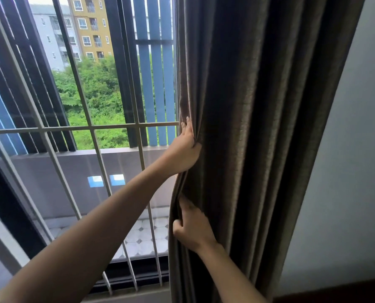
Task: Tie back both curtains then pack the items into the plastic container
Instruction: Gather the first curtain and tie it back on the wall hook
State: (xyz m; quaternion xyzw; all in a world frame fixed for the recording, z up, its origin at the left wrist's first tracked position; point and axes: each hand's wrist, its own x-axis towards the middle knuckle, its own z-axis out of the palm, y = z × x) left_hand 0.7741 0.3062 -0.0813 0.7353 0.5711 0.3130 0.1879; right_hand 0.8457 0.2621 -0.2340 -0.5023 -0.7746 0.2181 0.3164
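- I see a dark grey-brown curtain (258, 127) that hangs in deep vertical folds on the right side of the window, between the glass and a pale wall (348, 171).
- My left hand (185, 150) is the upper one. It reaches across from the lower left and closes around the inner edge of the curtain, with the thumb pointing up along the edge and the other fingers wrapped into the folds.
- My right hand (192, 228) is lower on the same edge, directly under the left hand but apart from it. It pinches the gathered fabric: the thumb is on the window side and the fingers press on the room side.
- Between the two hands the curtain edge bends a little outward, toward the window.
- Behind the glass there is a white metal grille (90, 127) with vertical bars and one horizontal bar. The left hand is just beside the right end of this horizontal bar.
- Outside I see a balcony with a tiled floor (145, 235), blue and dark vertical slats (158, 84), green trees (99, 95) and a yellow apartment building (92, 27) far behind.
- In the lower right corner a dark brown surface (335, 291) shows; I cannot tell what it is.
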